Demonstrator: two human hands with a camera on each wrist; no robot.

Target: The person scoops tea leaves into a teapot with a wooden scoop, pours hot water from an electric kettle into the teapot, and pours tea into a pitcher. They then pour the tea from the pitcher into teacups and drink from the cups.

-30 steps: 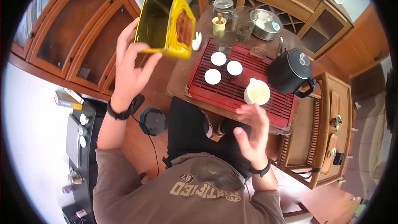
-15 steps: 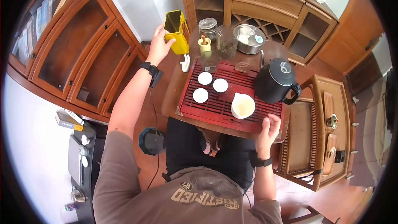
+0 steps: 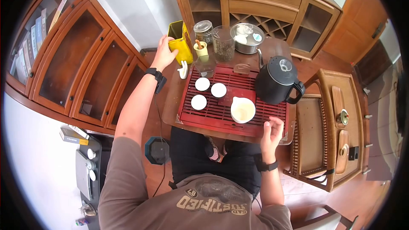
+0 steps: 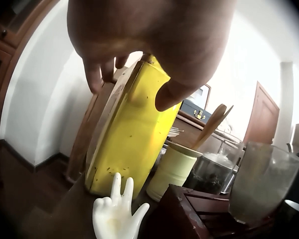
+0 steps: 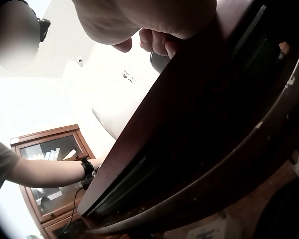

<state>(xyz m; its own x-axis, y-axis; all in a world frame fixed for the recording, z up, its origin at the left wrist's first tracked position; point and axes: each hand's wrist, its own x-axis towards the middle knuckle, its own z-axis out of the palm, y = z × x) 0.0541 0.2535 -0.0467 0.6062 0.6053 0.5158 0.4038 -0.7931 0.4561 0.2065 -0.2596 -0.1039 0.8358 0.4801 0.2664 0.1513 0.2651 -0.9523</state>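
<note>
Yellow tin (image 3: 181, 47), 1, tall and rectangular: on the table (image 3: 171, 100) by its left edge, in the grip of the left hand (image 3: 164, 53), thumb on 1 side, fingers round the other, near the rim. Mouth open and pointing up; long axis upright, rising from the tabletop to the left palm.

Right hand (image 3: 271, 135): holding nothing, fingers loosely bent, at the near right corner of the red tray (image 3: 221, 128); the right wrist view is dark, so contact with the tray cannot be told.

Edges and room: floor beyond the table edge on the left hand's outer side. A strip of tabletop between that edge and the tray, inward of the left hand. White hand figurine (image 3: 183, 70), 1, just on the wearer's side of the tin. Inward of the left hand, close to the tin: cream pot (image 3: 200, 49) with wooden tool, 1; lidded jar (image 3: 203, 33), 1.

Ahead of the right hand: white pitcher (image 3: 243, 110), 1, and black kettle (image 3: 275, 83), 1. Between the hands, on the tray: white cups (image 3: 202, 84), 3.
</note>
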